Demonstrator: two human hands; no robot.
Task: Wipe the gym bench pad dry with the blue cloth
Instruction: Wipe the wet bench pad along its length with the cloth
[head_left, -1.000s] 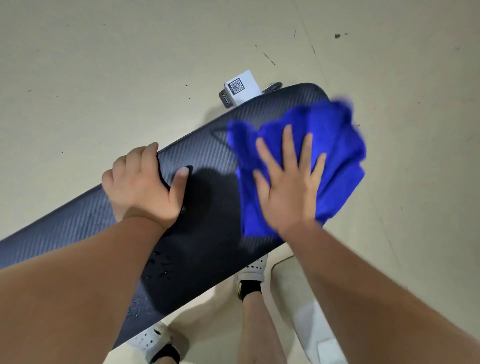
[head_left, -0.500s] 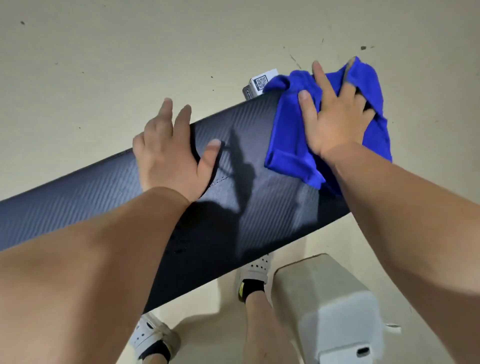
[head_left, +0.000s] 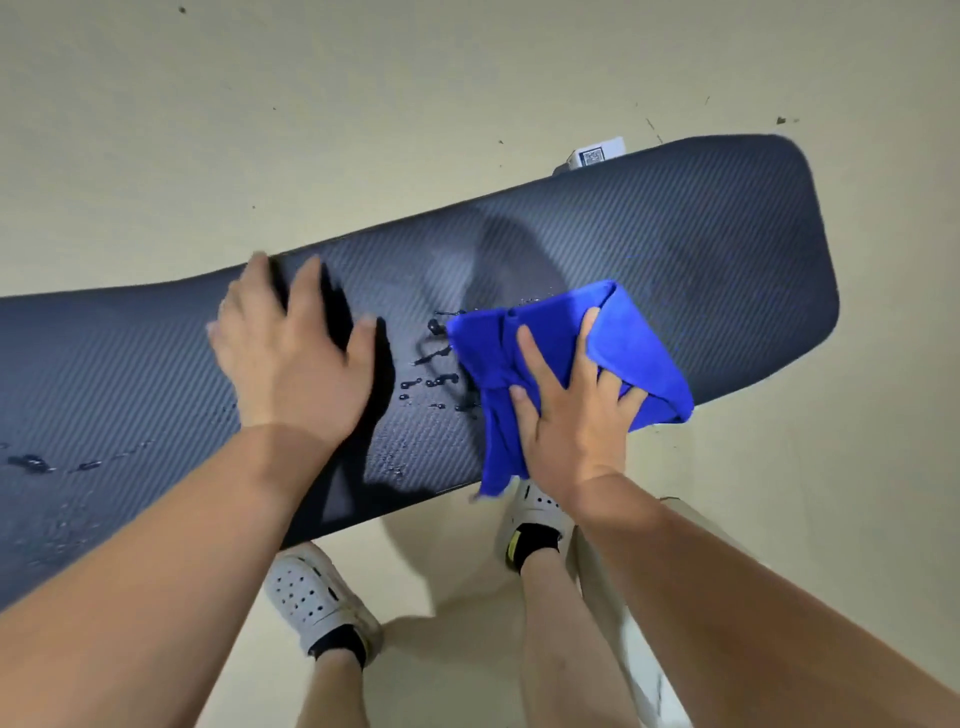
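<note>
A long dark bench pad (head_left: 675, 249) with a woven texture runs across the view from lower left to upper right. My right hand (head_left: 571, 410) presses the crumpled blue cloth (head_left: 634, 338) flat on the pad near its front edge, fingers spread over it. Water drops (head_left: 431, 382) lie on the pad just left of the cloth, and more water beads (head_left: 31, 462) sit at the far left. My left hand (head_left: 296, 358) rests palm down on the pad, fingers apart, left of the drops.
Beige floor (head_left: 311, 104) surrounds the bench. A small white box with a QR label (head_left: 595, 156) peeks out behind the pad's far edge. My feet in white perforated shoes (head_left: 311, 597) stand below the pad, beside a pale bench base (head_left: 618, 597).
My right hand has dragged the cloth from the pad's far right end back toward the middle and the near edge. My left hand stayed flat on the pad. The view has shifted.
</note>
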